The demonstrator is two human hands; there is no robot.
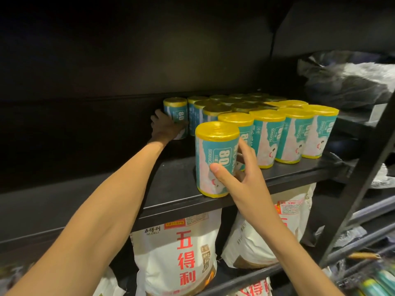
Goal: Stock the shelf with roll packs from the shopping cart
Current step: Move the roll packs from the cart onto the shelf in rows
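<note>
Right hand (241,180) fingers wrapped around upright roll pack (215,159) at shelf (175,189) front edge. Left hand (163,129) fingers closed on rear roll pack (175,116), beside rows of packs.

Two bare forearms are in view, entering from the lower edge. No sleeve, glove, watch, ring or wristband shows on either. Left hand (163,130) lies in deep shadow; its detail is not legible. Right hand (241,178) is well lit: fingernails short, unpainted, thumbnail clearly visible. No markings noted.
</note>
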